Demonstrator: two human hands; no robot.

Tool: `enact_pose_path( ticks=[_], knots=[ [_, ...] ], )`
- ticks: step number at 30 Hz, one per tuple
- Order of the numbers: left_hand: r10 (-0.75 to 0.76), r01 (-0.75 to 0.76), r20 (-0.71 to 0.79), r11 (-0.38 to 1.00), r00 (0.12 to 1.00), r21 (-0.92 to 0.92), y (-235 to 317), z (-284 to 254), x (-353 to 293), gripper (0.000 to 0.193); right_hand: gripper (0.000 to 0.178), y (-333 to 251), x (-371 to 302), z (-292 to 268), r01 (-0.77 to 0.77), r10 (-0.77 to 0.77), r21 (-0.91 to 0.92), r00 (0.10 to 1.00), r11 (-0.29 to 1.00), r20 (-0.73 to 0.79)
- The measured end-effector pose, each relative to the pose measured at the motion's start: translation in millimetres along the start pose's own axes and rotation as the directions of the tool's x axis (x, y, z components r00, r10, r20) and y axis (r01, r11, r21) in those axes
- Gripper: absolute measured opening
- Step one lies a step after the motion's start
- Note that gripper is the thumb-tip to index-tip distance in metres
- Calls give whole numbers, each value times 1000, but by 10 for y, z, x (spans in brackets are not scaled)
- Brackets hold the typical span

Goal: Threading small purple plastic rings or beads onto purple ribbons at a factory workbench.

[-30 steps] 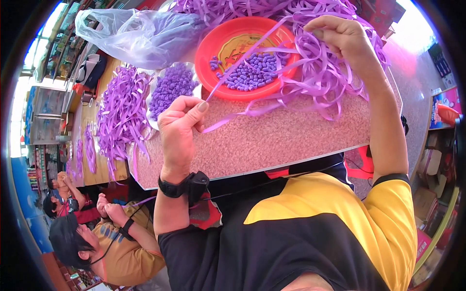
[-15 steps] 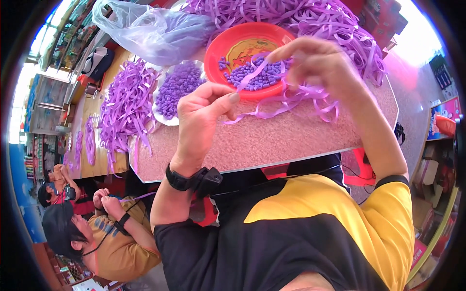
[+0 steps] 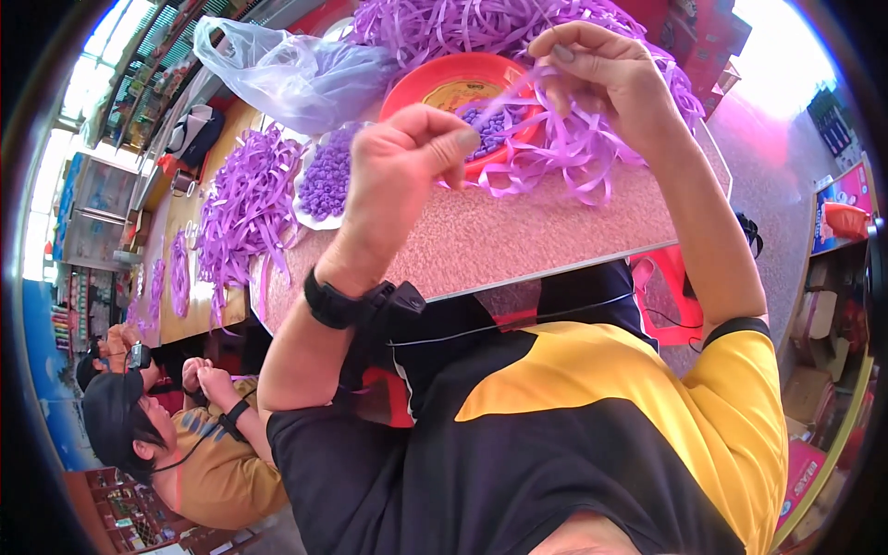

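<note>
My left hand (image 3: 393,180), with a black band and a small black box on its wrist, hovers over the near left side of a red plate (image 3: 400,98). Its thumb and forefinger pinch one end of a purple ribbon (image 3: 514,95), blurred by motion. The ribbon runs up to my right hand (image 3: 615,81), raised above the plate's right side with thumb and fingers closed on it. More purple ribbon loops (image 3: 578,157) hang below that hand, over the plate's rim and the table. Purple beads (image 3: 490,120) lie in the plate, partly covered by my left hand.
Left of the plate stands a white dish (image 3: 319,222) of purple beads, then a pile of purple ribbons (image 3: 245,199). A clear plastic bag (image 3: 296,74) and a large ribbon heap (image 3: 444,28) lie behind. Another person (image 3: 199,462) works at left, beside the pink table (image 3: 481,236).
My right hand has moved up, drawing the ribbon higher. My left hand has shifted slightly right and now covers more of the plate. The loops beneath my right hand are bunched more.
</note>
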State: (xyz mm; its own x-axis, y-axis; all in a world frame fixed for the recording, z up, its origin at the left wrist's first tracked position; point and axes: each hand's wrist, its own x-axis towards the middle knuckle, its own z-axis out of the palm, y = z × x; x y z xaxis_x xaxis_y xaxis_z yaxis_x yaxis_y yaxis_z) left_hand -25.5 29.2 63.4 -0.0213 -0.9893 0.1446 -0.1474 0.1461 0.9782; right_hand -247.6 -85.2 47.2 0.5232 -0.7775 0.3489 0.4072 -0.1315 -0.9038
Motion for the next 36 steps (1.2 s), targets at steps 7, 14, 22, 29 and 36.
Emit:
enact_pose_path(
  ticks=[7,14,22,29,36],
  knots=[
    [67,-14,171,955,983,-296,667,-218,57,24,17,359,-378,342,-146,158,-62,926,987,344],
    [86,-46,99,934,991,-353,906,-920,-3,21,18,328,-250,-126,-224,218,119,974,967,59],
    [574,-207,-118,469,811,859,915,-1909,193,13,11,339,-44,-385,-264,248,-298,964,917,-91],
    [640,242,-128,-93,758,966,706,-3315,386,20,24,235,63,-523,-362,355,-628,924,689,-143],
    [247,-106,-158,791,956,602,71,-1810,98,20,21,-452,-22,193,174,-236,-442,968,880,-90]
  ],
)
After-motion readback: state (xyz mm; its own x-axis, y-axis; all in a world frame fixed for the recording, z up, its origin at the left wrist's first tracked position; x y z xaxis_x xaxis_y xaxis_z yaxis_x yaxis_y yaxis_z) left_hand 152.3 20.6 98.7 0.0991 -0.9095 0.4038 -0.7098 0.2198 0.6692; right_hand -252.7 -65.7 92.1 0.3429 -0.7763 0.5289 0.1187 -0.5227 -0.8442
